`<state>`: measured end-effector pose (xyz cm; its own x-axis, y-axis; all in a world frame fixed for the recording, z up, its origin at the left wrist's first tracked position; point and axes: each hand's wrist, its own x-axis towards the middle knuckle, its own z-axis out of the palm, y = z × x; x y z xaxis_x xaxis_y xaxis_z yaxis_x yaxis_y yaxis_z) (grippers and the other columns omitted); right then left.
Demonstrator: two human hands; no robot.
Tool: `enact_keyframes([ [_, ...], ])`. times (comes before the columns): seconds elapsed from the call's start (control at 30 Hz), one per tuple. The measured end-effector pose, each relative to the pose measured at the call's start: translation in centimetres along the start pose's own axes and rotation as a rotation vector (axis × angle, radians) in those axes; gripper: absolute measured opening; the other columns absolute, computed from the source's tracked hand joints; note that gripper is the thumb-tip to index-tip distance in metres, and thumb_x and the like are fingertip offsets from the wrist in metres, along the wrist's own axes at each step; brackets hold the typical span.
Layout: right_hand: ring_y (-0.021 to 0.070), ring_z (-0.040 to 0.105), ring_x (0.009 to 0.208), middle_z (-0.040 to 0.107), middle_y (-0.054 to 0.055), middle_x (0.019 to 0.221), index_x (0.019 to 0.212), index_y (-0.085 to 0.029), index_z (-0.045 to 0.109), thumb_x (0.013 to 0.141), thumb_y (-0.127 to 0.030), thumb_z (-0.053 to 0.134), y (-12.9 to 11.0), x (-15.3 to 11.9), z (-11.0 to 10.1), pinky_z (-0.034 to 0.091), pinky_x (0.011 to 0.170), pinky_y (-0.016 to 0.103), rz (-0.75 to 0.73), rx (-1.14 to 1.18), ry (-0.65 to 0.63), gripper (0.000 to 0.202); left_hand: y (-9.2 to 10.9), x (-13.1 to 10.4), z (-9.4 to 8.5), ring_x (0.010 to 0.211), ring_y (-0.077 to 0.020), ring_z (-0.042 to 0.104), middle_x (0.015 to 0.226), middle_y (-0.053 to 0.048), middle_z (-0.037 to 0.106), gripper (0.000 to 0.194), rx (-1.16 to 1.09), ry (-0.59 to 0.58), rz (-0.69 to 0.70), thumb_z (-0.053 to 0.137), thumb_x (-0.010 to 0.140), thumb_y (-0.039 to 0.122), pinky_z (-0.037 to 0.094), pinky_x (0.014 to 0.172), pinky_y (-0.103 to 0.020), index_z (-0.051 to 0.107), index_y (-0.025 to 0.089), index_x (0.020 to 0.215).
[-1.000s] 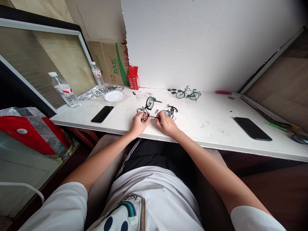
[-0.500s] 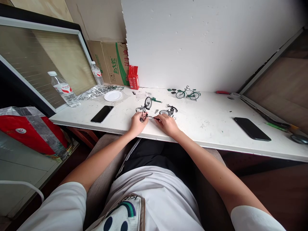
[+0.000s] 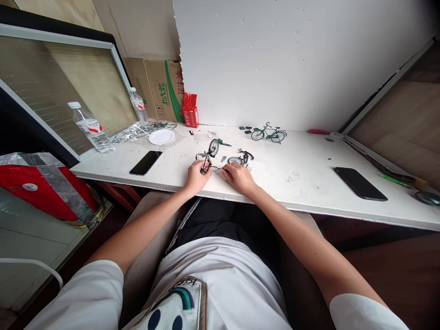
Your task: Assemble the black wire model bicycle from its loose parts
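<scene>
My left hand (image 3: 198, 176) is closed around the lower part of a small black model bicycle frame (image 3: 207, 158), whose one visible wheel (image 3: 213, 147) points up and away. Just to the right, my right hand (image 3: 239, 177) pinches the end of a thin black looped part (image 3: 216, 168), which reaches to the frame. Behind my right fingers lie a loose wheel (image 3: 235, 160) and black curved parts (image 3: 246, 156). A green part (image 3: 224, 143) rests beyond the frame. Farther back stands a green model bicycle (image 3: 269, 134) on the white table (image 3: 295, 183).
Left on the table are a phone (image 3: 146, 162), a white plate (image 3: 161, 137), plastic scraps (image 3: 137, 131) and two water bottles (image 3: 92, 130). A small red box (image 3: 190, 111) stands by the wall. Another phone (image 3: 360, 184) and a mouse (image 3: 427, 198) are at the right.
The black model frame and its wheel have tilted slightly to the right in my left hand. My right hand has barely moved.
</scene>
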<state>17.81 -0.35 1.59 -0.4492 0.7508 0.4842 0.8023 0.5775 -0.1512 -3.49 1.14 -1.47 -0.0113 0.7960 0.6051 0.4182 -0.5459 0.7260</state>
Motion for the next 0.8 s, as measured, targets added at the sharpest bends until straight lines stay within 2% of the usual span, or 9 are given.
enact_keyframes([
  [0.33,0.0206,0.061,0.072,0.072,0.011,0.086,0.096,-0.016,0.074,0.114,-0.043,0.042,-0.29,0.17,-0.07,0.028,0.062,0.032,0.058,-0.078,-0.070,0.046,0.52,-0.01,-0.20,0.092,-0.0232,0.069,0.095,-0.008,0.070,0.010,0.025,-0.014,0.056,0.074,0.086,0.016,0.056,0.088,-0.038,0.073,0.018,0.095],
  [0.57,0.0234,0.064,0.071,0.072,0.012,0.084,0.097,-0.017,0.070,0.116,-0.044,0.030,-0.75,0.26,-0.55,0.035,0.064,0.032,0.097,-0.042,-0.096,0.052,0.83,-0.14,0.21,0.085,-0.0210,0.067,0.096,-0.008,0.070,0.013,0.044,-0.039,0.072,0.074,0.087,0.014,0.057,0.083,-0.035,0.074,0.019,0.098],
  [0.67,0.0241,0.064,0.075,0.073,0.012,0.091,0.106,-0.018,0.065,0.115,-0.044,0.031,-0.79,0.20,-0.53,0.036,0.063,0.033,0.090,0.003,-0.075,0.044,0.91,-0.13,0.19,0.087,-0.0213,0.068,0.097,-0.008,0.071,0.013,0.037,-0.036,0.066,0.074,0.087,0.015,0.058,0.084,-0.035,0.074,0.019,0.099],
  [0.8,0.0245,0.065,0.085,0.072,0.012,0.103,0.121,-0.016,0.053,0.112,-0.041,0.042,-0.72,0.04,-0.34,0.038,0.063,0.032,0.067,0.099,-0.019,0.029,0.85,-0.09,0.04,0.089,-0.0214,0.069,0.100,-0.008,0.072,0.015,0.014,-0.028,0.053,0.074,0.088,0.017,0.058,0.086,-0.036,0.074,0.019,0.103],
])
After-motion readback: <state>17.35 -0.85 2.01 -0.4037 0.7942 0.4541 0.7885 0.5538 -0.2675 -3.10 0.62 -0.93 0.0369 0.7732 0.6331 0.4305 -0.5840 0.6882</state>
